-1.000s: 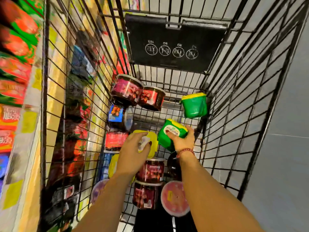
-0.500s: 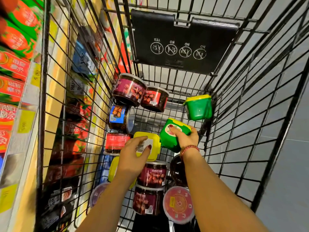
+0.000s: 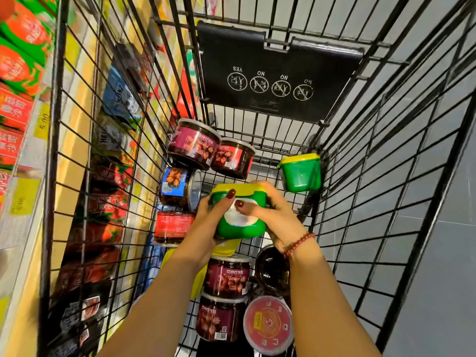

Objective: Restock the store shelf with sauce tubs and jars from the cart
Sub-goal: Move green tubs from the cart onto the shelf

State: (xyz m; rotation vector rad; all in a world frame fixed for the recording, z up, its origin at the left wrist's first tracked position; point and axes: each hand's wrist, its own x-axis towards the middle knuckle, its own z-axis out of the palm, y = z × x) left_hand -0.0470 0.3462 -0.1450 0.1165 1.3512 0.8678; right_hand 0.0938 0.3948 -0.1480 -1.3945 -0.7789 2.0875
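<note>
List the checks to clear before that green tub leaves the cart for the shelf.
1. Grip: left hand and right hand hold the green tub from opposite sides: ok.
2. Yellow lid looks seated on the tub: ok.
3. Tub free of the jars beneath it: cannot tell.
4. Free slot on the shelf at the left: cannot tell, blurred.
5. Cart emptied: not ok; a second green tub and several jars lie inside.
</note>
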